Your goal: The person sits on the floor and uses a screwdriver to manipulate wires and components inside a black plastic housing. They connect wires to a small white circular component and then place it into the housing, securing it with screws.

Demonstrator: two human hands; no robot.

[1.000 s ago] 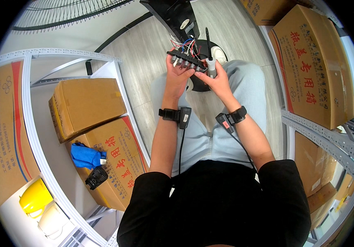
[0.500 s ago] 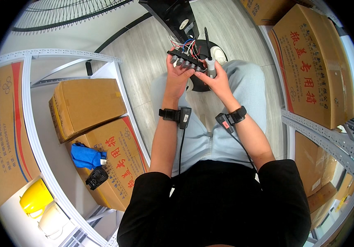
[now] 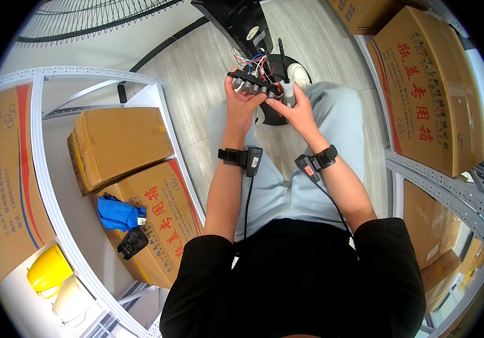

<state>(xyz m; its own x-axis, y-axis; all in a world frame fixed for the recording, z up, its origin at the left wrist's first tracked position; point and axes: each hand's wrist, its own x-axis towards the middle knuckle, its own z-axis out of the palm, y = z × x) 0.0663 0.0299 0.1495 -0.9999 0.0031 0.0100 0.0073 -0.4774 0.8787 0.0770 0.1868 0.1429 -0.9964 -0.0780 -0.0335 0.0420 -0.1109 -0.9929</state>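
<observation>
Between my knees, a black switch panel with several grey push buttons is held in front of me. Red, white and blue wires run from its far side up to a black fan housing. My left hand grips the panel's left end, thumb along the near side. My right hand is closed round the grey handle of a screwdriver, its black shaft pointing away from me. The right thumb and fingers also meet the panel's right end. The fingertips behind the panel are hidden.
A fan grille is at the upper left. Cardboard boxes fill shelves on both sides. A blue cloth and a black plastic part lie on one box. A yellow mug and a white mug stand lower left.
Almost nothing differs. The panel and my left hand have shifted very slightly, while the screwdriver stays in my right hand.
</observation>
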